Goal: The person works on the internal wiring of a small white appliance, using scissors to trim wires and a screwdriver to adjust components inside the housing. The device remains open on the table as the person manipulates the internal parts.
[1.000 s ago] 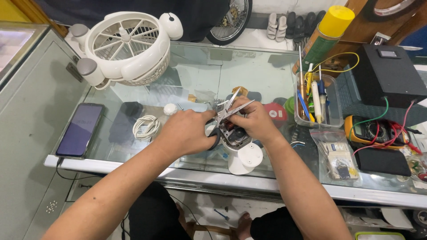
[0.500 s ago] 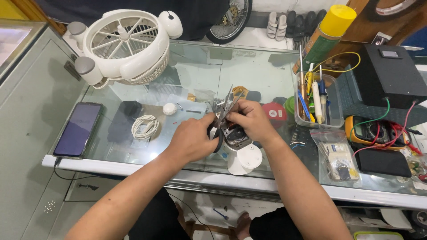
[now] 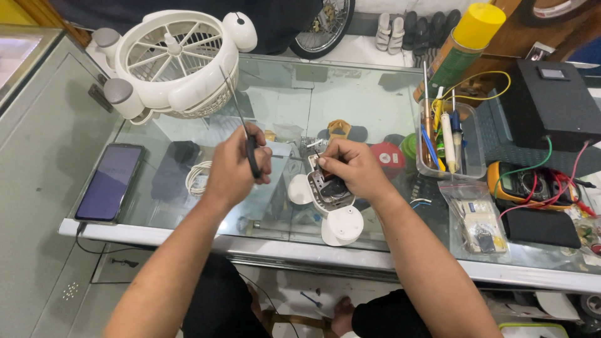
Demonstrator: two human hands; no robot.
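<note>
My left hand (image 3: 233, 168) is closed around a thin tool with a black handle (image 3: 253, 159). Its long metal shaft points up and away toward the fan. My right hand (image 3: 352, 166) grips a small opened white device (image 3: 327, 191) with dark parts showing inside, held just above the glass table (image 3: 350, 100). The two hands are about a hand's width apart. Beside the device are a small round white piece (image 3: 300, 189) and a larger round white cap (image 3: 343, 225).
A white desk fan (image 3: 175, 62) stands at the back left, with a phone (image 3: 109, 181) and a coiled white cable (image 3: 197, 178) on the left. At the right are a clear tool tub (image 3: 447, 141), a yellow-capped spray can (image 3: 464, 44), a multimeter (image 3: 526, 184), a black box (image 3: 551, 103) and a bag of parts (image 3: 479, 225).
My left hand has pulled away to the left from the device, taking the thin tool with it. The right hand still holds the device in much the same place.
</note>
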